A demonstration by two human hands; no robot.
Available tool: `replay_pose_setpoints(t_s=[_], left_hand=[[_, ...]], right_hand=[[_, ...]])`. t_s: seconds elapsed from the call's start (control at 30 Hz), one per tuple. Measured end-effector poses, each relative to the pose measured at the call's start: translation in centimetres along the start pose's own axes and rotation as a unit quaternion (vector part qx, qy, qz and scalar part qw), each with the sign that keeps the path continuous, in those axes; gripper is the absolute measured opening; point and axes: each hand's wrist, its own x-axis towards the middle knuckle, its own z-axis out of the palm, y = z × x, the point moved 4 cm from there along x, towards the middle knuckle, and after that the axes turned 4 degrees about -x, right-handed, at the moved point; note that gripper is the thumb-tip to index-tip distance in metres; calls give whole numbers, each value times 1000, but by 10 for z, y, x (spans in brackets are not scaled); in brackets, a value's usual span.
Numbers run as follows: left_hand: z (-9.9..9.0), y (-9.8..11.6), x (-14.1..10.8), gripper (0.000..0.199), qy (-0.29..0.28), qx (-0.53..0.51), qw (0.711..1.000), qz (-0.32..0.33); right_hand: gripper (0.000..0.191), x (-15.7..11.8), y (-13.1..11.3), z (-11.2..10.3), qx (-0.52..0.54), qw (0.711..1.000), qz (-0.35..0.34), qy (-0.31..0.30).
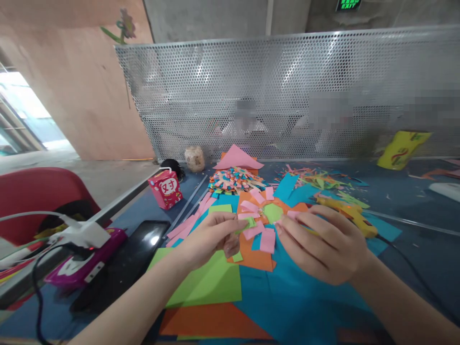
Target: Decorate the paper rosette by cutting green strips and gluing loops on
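A paper flower point(273, 212) with a green round centre and pink folded strips around its edge is held up in front of me. My right hand point(325, 244) grips its right side, the thumb and fingers closed on the rim. At its left, my left hand point(217, 235) pinches a small green paper strip point(249, 223) between thumb and forefinger, close to the pink petals. Orange paper point(247, 254) lies below the flower, over blue sheets point(287, 297). Beyond my right hand rests a yellow glue gun point(359, 221) with a black cord.
Green sheets point(204, 282), pink strips point(192, 218) and a black phone point(143, 249) lie on the left, near a purple power strip point(86, 261) and a red box point(166, 188). Behind are a fringed multicoloured paper heap point(235, 181), paper scraps point(319, 178) and a perforated metal screen point(223, 76).
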Motion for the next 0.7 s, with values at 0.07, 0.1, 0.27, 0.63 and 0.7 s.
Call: replay_pose_setpoints(t_s=[0.07, 0.1, 0.27, 0.63, 0.7], left_hand=[[0, 0, 0, 30, -2, 1, 1000, 2], [0, -1, -1, 31, -1, 4, 1000, 3], [-3, -2, -1, 26, 21, 53, 998, -3], [-3, -3, 0, 24, 46, 68, 996, -14], [-4, -4, 0, 23, 48, 75, 996, -12]], right_hand=[[7, -1, 0, 0, 0, 1000, 1, 3], [7, -1, 0, 0, 0, 1000, 1, 3], [8, 2, 0, -1, -6, 1000, -5, -12], [11, 2, -5, 0, -18, 999, -23, -38], [11, 2, -5, 1, -20, 999, -26, -37]])
